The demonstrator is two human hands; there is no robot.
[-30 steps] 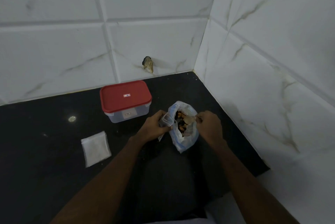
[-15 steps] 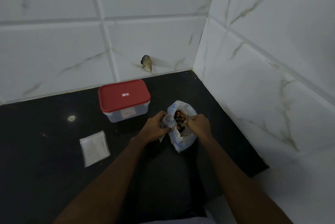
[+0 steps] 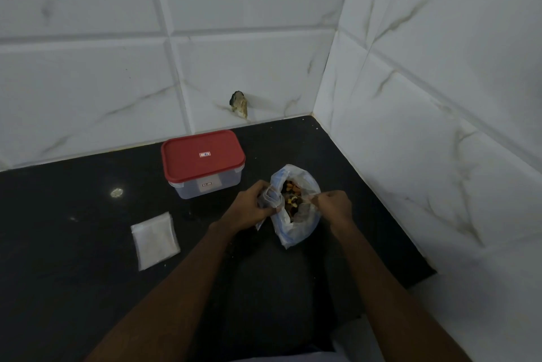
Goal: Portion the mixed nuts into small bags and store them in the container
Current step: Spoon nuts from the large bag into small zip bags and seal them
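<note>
On black counter, corner of tiled walls: nut bag, mouth open, mixed nuts showing. My left hand grips a small clear bag at the nut bag's left rim. My right hand pinches the right rim. Container, red lid on, stands behind and left, apart from the hands. Small bags, flat stack, lie well left.
</note>
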